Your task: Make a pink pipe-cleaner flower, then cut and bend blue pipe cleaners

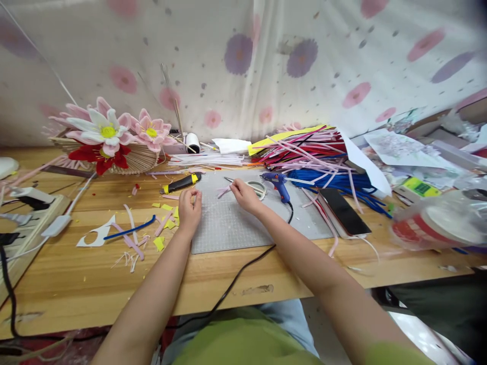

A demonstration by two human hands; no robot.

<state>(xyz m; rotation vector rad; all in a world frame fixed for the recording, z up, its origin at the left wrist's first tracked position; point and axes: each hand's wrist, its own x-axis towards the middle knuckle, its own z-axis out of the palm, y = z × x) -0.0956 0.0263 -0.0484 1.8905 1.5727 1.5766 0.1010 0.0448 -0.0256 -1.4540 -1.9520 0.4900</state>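
Observation:
My left hand (189,209) is closed at the left edge of the grey cutting mat (232,228), fingers curled to a pinch; whatever they hold is too small to make out. Over the middle of the mat my right hand (245,195) is closed too. Short pale pink pipe cleaner pieces (223,192) stick out leftward from its fingertips. Scissors (260,189) with pale handles lie partly behind that hand. To their right rests a blue glue gun (279,186), its black cord crossing the mat. A yellow-and-black utility knife (181,183) lies beyond my left hand.
Fuzzy flowers (108,132) stand at the back left. Bundled pipe cleaners (304,149) lie at the back. Yellow scraps (167,218) and a blue piece (129,227) are left of the mat. A phone (344,212), a bagged tub (441,223) and a power strip (34,228) flank the table.

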